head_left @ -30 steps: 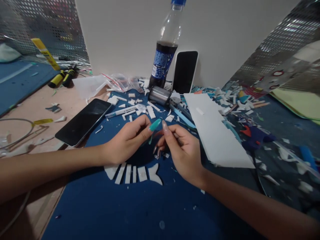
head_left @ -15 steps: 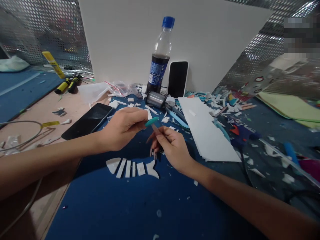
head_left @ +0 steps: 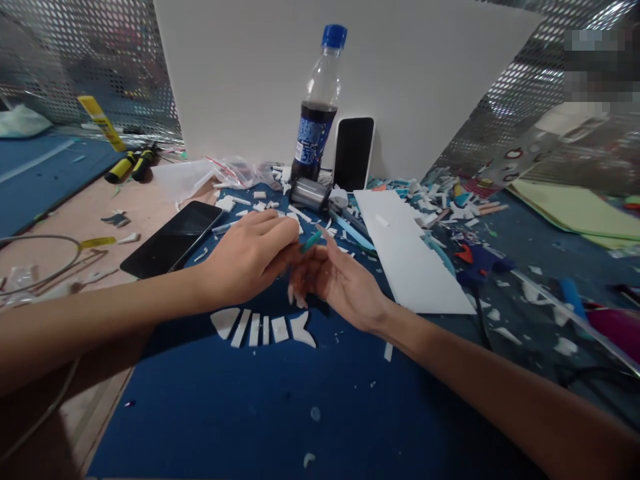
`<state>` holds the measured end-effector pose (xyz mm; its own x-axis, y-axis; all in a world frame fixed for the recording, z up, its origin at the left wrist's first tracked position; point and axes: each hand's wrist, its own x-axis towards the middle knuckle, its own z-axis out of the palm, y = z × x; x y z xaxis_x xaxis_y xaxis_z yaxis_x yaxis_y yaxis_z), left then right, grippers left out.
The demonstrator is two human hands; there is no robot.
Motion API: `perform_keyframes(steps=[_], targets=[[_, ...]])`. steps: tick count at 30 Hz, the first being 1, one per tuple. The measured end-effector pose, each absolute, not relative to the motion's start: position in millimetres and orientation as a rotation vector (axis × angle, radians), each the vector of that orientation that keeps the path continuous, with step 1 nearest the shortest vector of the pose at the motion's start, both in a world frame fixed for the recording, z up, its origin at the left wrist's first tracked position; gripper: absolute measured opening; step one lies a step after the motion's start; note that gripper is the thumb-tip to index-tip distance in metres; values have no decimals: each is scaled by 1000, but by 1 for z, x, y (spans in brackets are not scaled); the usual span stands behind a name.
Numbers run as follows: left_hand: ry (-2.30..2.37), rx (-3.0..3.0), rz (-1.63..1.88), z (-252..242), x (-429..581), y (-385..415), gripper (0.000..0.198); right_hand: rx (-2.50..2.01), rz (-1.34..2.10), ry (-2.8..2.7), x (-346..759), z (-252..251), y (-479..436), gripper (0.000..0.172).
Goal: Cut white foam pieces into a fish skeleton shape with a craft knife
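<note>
My left hand [head_left: 257, 253] is closed, with a small flat teal piece [head_left: 311, 241] pinched at its fingertips. Beside it, my right hand [head_left: 353, 283] has its thumb raised near the teal piece's free end. The other fingers of that hand are apart from the thumb, curled loosely below and smeared by motion. Whether the thumb touches the piece cannot be made out. On the blue mat [head_left: 240, 413] below the hands, several white cut pieces lie in a fish-bone row, from a pointed head piece [head_left: 225, 323] to a forked tail piece [head_left: 303, 330].
A dark-screened phone [head_left: 173, 240] lies left; another phone [head_left: 353, 153] leans on the white board [head_left: 240, 80] beside a cola bottle [head_left: 318, 120]. A white sheet [head_left: 413, 260] lies right of my hands, with scraps [head_left: 440, 207] behind. Another person's sleeve [head_left: 525, 150] shows at right.
My right thumb has lifted and its fingers have loosened. My left hand has turned slightly, still pinching the teal piece. More of a white strip shows beneath my right wrist. The view has shifted slightly.
</note>
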<state>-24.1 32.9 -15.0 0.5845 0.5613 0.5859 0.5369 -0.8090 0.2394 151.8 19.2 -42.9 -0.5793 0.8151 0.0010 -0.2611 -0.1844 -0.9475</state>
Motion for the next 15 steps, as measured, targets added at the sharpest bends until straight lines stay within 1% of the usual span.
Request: perform_keyframes(steps=[2,6,9,12,15], targets=[[1010,2801,1049,-19,-23,32,23,-676,1924,-1287,151,-39,20,48],[1040,2833,1070,-22,-22,33,20,-651,2018,-1221,151,-34,19,38],[1030,2935,1050,-18,-21,29,21,-676,1992,-1145,152,-37,19,34],[1063,3178,936,-11,-20,9,21,-770,1880,-1092,153,-42,20,31],[978,3344,648,-13,-18,-29,17,-834,1733,-1065,155,-48,21,28]])
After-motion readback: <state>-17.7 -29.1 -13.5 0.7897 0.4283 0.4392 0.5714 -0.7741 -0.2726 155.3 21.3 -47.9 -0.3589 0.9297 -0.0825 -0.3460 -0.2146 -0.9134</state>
